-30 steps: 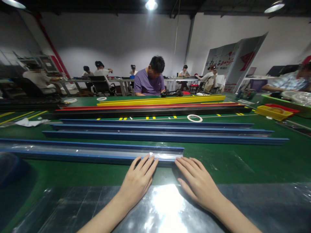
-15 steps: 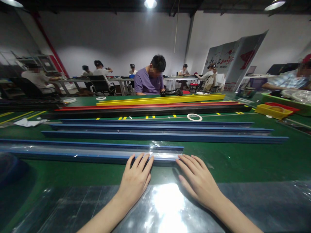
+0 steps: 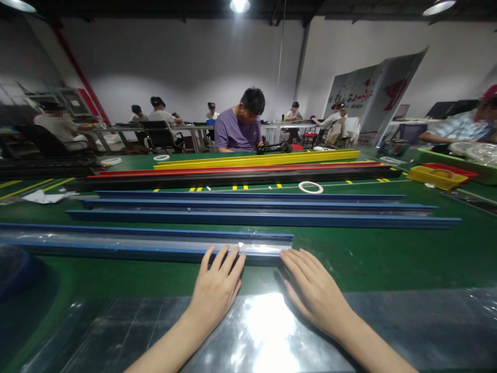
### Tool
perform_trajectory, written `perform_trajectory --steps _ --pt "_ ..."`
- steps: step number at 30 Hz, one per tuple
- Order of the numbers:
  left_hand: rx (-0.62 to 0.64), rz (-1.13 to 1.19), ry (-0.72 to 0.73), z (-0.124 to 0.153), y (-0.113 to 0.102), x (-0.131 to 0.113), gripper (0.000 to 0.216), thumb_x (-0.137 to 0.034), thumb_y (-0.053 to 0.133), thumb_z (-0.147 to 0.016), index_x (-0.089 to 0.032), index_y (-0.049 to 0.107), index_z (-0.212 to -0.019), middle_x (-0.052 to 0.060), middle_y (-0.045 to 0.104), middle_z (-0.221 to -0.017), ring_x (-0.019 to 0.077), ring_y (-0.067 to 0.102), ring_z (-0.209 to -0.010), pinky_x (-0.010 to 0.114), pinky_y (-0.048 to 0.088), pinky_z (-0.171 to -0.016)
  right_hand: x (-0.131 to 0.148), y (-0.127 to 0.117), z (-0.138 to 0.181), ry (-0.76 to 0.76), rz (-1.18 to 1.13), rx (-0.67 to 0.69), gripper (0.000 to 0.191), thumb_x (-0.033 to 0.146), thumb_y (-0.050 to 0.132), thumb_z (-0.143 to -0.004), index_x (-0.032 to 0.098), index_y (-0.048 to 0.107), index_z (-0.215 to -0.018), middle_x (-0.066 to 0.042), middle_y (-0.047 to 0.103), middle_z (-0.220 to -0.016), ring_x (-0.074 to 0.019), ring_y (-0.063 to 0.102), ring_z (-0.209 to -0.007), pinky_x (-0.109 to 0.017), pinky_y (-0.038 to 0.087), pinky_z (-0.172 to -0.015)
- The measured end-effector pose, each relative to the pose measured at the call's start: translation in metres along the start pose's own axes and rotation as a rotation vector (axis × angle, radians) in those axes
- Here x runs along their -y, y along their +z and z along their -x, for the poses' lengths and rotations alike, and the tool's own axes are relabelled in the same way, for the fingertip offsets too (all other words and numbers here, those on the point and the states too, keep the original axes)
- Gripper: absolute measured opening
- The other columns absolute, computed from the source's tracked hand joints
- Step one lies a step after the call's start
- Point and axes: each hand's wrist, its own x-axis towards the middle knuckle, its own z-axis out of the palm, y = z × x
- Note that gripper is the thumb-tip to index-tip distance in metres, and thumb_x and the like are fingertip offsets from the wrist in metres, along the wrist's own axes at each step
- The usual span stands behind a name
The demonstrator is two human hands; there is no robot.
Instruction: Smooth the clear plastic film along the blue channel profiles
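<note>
A long blue channel-shaped profile point(image 3: 116, 248) lies across the green table, a shiny clear film showing inside it. Over its near edge rest the fingertips of my left hand point(image 3: 217, 282), fingers spread and palm down. My right hand point(image 3: 314, 285) is at the profile's right end, fingers stretched out, their tips at the end corner. Neither hand is wrapped around anything. Below both wrists is a glossy clear sheet point(image 3: 163, 331) on the table's near side, reflecting a lamp.
Farther back lie more blue profiles point(image 3: 264, 220), a black and red one point(image 3: 240, 173) and a yellow one point(image 3: 256, 158). A white ring point(image 3: 310, 187) lies behind them. Yellow tray point(image 3: 437, 177) and green bin point(image 3: 466, 166) stand right. A person point(image 3: 238, 127) sits opposite.
My right hand's fingers have drawn slightly closer together and shifted a little to the left. My left hand and the profile look the same.
</note>
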Motion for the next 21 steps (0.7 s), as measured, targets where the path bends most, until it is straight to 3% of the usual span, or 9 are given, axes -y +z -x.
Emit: perform_trajectory --steps 3,5,9,12,17,21 --pt "-0.008 -0.064 -0.127 -0.0007 -0.0022 -0.0016 0.027 -0.019 0.045 -0.078 -0.017 0.058 -0.102 0.007 0.061 -0.104 0.0248 0.050 -0.100 0.049 0.021 -0.097 0.0005 0.0010 -0.0003 0.101 0.011 -0.042 0.034 0.018 0.042 -0.080 0.008 0.052 -0.110 -0.011 0.061 -0.099 -0.0205 0.051 -0.094 -0.041 0.037 -0.089" --pt "-0.028 -0.074 -0.145 -0.0014 -0.0021 -0.0014 0.027 -0.019 0.043 -0.079 -0.016 0.058 -0.102 0.008 0.061 -0.103 0.0249 0.050 -0.100 0.050 0.020 -0.097 0.0017 0.0004 -0.0002 0.092 0.000 -0.006 0.034 0.019 0.041 -0.080 0.009 0.052 -0.110 -0.011 0.061 -0.101 -0.0212 0.051 -0.094 -0.040 0.038 -0.087" --pt "-0.067 0.012 0.036 -0.0007 0.0024 0.0018 0.032 -0.020 0.042 -0.080 -0.019 0.053 -0.110 0.006 0.056 -0.114 0.0228 0.045 -0.107 0.043 0.023 -0.098 0.0046 -0.0014 0.0004 -0.050 -0.046 0.118 0.039 0.021 0.042 -0.078 0.013 0.048 -0.116 -0.009 0.052 -0.119 -0.0234 0.042 -0.109 -0.039 0.036 -0.090" --pt "-0.033 0.049 0.151 0.0005 0.0041 0.0031 0.035 -0.018 0.042 -0.080 -0.020 0.049 -0.115 0.004 0.055 -0.116 0.0207 0.045 -0.107 0.039 0.026 -0.097 0.0038 -0.0010 0.0011 -0.077 -0.050 0.126 0.041 0.019 0.041 -0.078 0.014 0.047 -0.118 -0.009 0.049 -0.122 -0.0228 0.040 -0.112 -0.040 0.034 -0.093" --pt "0.006 -0.023 0.012 -0.0012 0.0000 0.0007 0.036 -0.017 0.042 -0.078 -0.018 0.050 -0.114 0.007 0.058 -0.108 0.0233 0.048 -0.101 0.043 0.028 -0.093 -0.0019 0.0008 0.0025 0.096 -0.012 0.007 0.034 0.017 0.041 -0.079 0.010 0.052 -0.111 -0.011 0.059 -0.105 -0.0215 0.049 -0.097 -0.042 0.037 -0.088" --pt "-0.007 -0.042 -0.033 -0.0019 -0.0010 0.0011 0.035 -0.017 0.041 -0.079 -0.017 0.051 -0.112 0.009 0.057 -0.107 0.0242 0.047 -0.103 0.044 0.029 -0.092 0.0006 0.0004 0.0028 0.013 -0.032 0.068 0.035 0.017 0.040 -0.079 0.011 0.051 -0.111 -0.013 0.055 -0.112 -0.0228 0.046 -0.105 -0.041 0.039 -0.087"
